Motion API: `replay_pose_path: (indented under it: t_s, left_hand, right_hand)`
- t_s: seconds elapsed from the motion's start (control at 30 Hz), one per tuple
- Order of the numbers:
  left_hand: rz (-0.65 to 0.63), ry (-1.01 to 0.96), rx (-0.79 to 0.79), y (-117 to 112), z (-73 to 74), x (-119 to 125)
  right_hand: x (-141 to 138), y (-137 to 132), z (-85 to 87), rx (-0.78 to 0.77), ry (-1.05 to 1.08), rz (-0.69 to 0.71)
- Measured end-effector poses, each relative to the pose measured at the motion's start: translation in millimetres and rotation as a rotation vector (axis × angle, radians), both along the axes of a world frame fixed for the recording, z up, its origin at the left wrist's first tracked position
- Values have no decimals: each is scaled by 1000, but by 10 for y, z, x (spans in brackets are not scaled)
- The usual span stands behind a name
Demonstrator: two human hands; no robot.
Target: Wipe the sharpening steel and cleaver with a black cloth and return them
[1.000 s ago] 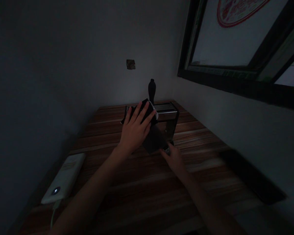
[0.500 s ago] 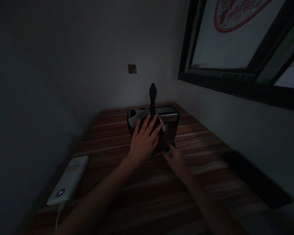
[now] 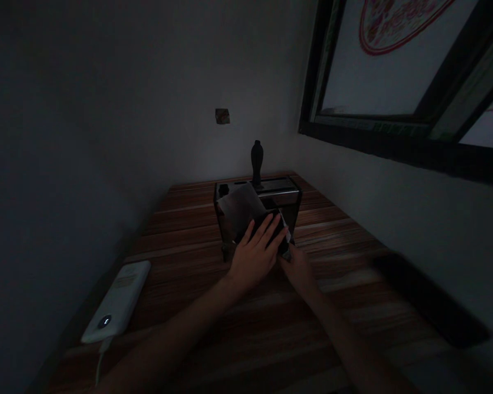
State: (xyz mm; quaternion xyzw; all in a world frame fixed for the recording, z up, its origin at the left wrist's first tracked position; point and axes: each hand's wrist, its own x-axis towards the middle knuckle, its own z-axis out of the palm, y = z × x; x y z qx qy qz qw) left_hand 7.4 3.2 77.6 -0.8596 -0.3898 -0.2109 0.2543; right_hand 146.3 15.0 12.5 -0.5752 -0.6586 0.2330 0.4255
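Note:
A wide, flat grey blade, like a cleaver's (image 3: pixel 243 207), is held tilted in front of a slotted knife rack (image 3: pixel 277 185). Low on that blade, the fingers of my left hand (image 3: pixel 255 249) are stretched over a dark cloth (image 3: pixel 257 224) with a whitish edge, pressing it on the metal. My right hand (image 3: pixel 298 268) is closed at the cleaver's lower right end, around its handle, mostly hidden by the cloth and fingers. Behind them a dark knife handle (image 3: pixel 257 158) stands upright from the rack's top.
On the wooden tabletop (image 3: pixel 181 241), a white power bank (image 3: pixel 117 301) with a cable lies at left. A long dark block-like object (image 3: pixel 431 298), blurred, lies at right against the wall. A dark-framed window (image 3: pixel 378 71) is at upper right. The light is dim.
My left hand and the dark cloth have slid down and right along the blade, towards the right hand. More of the grey blade now shows. The right hand has shifted slightly right.

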Motion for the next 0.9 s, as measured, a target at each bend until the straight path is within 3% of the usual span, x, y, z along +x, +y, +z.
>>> replay_pose_path:
  t_s: [0.23,0.67,0.9]
  left_hand:
    - [-63,79,-14,-42,-100,70]
    - [-81,60,-19,-26,-64,51]
    - [-50,29,-8,32,61,-19]
  right_hand:
    - [53,-1,-12,-3,14,-21]
    - [65,19,-53,-7,-26,-48]
    - [49,6,-12,24,-9,-21]
